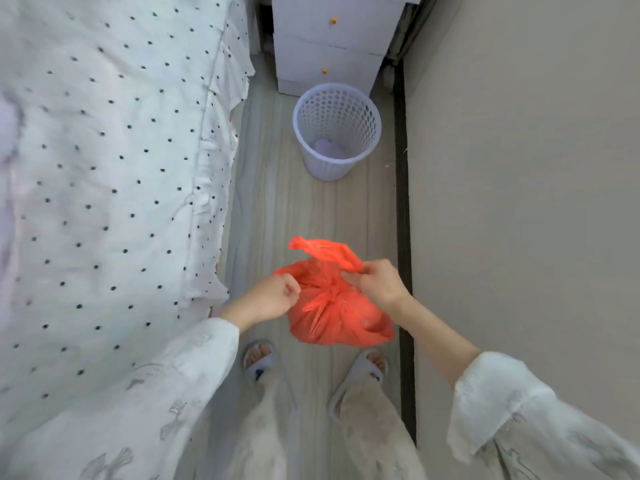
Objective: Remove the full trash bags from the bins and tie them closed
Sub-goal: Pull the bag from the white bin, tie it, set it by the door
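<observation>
Both hands pinch the orange trash bag (pixel 337 311): left hand (pixel 273 299) at its left flap, right hand (pixel 379 284) at the upper flap. The white bin (pixel 337 129) stands well apart.

trash bag (pixel 332 306): thin orange plastic, crinkled, slight sheen
bin (pixel 337 129): white perforated plastic, smooth
floor (pixel 277 209): pale wood-grain, matt
bedspread (pixel 104 150): dotted white cloth, soft, wrinkled

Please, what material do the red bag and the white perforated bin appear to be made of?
The red bag looks like thin plastic film: it is slightly translucent, glossy, and crumples into fine folds at the knot, where the left hand and right hand pinch it. The bin appears to be moulded plastic, matte pale lavender-white, with regular round holes through rigid walls.
</observation>
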Action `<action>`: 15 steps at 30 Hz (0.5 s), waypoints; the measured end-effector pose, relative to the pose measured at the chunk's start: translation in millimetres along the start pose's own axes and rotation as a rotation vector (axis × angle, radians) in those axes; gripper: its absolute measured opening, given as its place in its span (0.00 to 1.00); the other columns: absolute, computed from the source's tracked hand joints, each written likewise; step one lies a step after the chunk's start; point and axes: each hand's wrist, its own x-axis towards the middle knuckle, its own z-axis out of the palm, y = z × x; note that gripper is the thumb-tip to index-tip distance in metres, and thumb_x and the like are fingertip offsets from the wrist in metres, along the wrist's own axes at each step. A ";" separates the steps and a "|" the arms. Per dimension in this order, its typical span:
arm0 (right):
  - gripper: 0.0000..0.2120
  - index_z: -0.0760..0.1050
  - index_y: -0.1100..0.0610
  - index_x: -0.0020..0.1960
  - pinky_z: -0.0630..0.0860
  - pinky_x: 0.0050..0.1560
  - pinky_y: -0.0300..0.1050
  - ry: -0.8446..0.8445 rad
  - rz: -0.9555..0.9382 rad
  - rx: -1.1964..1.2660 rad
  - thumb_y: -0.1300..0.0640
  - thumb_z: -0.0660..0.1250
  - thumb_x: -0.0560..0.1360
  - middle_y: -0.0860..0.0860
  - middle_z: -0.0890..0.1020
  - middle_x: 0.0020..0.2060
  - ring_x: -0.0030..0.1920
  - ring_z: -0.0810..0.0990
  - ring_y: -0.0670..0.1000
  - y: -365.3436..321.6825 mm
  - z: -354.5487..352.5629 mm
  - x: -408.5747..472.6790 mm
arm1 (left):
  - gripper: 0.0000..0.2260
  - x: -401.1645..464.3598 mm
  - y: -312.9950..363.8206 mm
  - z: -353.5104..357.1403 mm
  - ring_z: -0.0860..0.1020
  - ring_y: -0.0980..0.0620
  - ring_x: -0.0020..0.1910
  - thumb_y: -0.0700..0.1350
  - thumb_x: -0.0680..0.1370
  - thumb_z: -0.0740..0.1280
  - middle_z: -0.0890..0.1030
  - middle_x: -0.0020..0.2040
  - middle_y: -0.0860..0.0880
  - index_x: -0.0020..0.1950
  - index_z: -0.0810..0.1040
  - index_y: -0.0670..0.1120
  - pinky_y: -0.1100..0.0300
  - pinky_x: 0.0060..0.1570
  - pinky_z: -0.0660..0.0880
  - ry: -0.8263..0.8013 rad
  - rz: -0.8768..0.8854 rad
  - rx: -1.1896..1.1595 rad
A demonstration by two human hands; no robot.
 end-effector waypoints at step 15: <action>0.18 0.75 0.75 0.38 0.63 0.34 0.42 -0.324 -0.417 -0.324 0.59 0.68 0.73 0.56 0.71 0.30 0.29 0.66 0.43 -149.0 -27.2 -216.4 | 0.08 -356.9 9.0 -45.5 0.76 0.50 0.44 0.44 0.79 0.59 0.78 0.45 0.49 0.53 0.76 0.47 0.61 0.45 0.69 0.588 -0.263 -0.486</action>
